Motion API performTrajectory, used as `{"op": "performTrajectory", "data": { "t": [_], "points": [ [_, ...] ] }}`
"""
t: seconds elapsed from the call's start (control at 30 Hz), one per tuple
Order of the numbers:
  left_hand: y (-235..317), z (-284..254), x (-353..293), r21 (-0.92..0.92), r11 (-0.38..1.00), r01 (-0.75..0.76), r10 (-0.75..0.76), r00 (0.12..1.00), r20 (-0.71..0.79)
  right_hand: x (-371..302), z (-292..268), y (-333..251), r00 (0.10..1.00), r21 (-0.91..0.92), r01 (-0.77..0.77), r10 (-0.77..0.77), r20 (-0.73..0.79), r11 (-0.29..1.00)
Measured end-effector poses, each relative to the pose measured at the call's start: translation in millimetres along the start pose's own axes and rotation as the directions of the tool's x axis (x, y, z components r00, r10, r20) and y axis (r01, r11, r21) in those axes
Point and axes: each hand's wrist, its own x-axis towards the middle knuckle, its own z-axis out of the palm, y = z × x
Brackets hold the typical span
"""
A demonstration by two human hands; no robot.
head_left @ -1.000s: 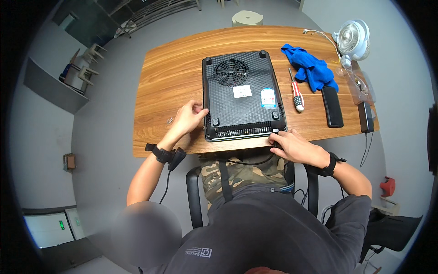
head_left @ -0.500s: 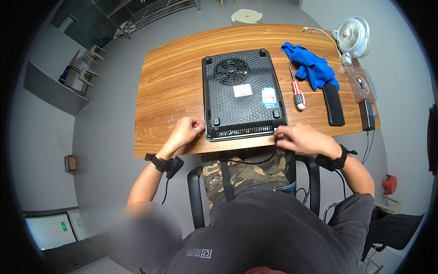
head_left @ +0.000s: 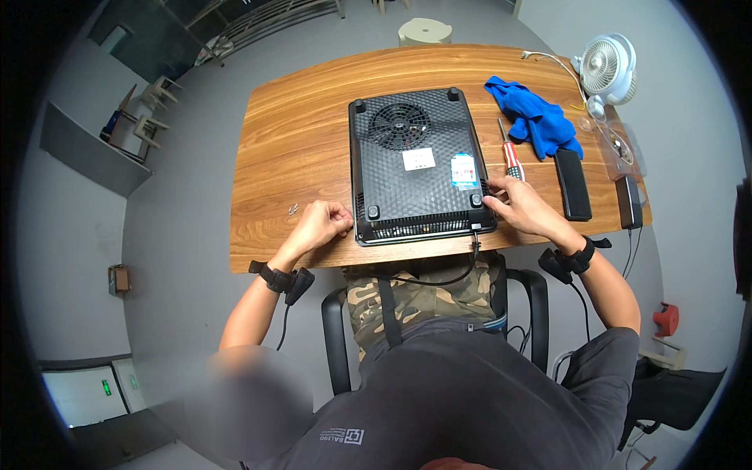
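An induction cooker (head_left: 407, 172) lies upside down on the wooden table, its black patterned underside, fan grille and feet facing up. By its near left corner, my left hand (head_left: 321, 225) has its fingers curled together against the edge; whatever they pinch is hidden. My right hand (head_left: 523, 205) grips the cooker's right edge near the front corner, thumb beside the foot. From the front right a black power cord (head_left: 475, 244) hangs down over the table edge. A few small screws (head_left: 294, 209) lie left of my left hand.
Beyond my right hand lie a red-and-white-handled screwdriver (head_left: 511, 153), a blue cloth (head_left: 536, 117) and a black phone-like slab (head_left: 573, 185). A white fan (head_left: 607, 69), a clear plastic tray (head_left: 631, 149) and a black adapter (head_left: 628, 202) line the table's right edge.
My right hand has moved up from the cord at the front right corner to the cooker's right edge, uncovering the cord. The left hand stays in place.
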Motion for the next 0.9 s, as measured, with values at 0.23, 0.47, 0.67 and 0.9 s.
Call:
{"op": "performTrajectory", "data": {
  "t": [0.23,0.47,0.67,0.9],
  "points": [
    [-10,-4,17,-0.288,0.913,0.287,-0.235,0.951,0.203,5,-2,-1,0.999,-0.049,-0.041,0.041,0.001,0.998],
    [2,-3,17,-0.15,0.953,0.265,-0.237,0.955,0.18,6,-6,3,0.998,-0.034,-0.052,0.053,0.025,0.998],
    [-3,-6,23,-0.295,0.883,0.366,-0.291,0.918,0.268,8,-6,5,0.996,-0.034,-0.063,0.066,0.068,0.997],
    [-9,-6,25,-0.302,0.887,0.351,-0.271,0.922,0.275,7,-4,10,0.998,0.014,-0.039,0.038,0.05,0.999]
  ]
}}
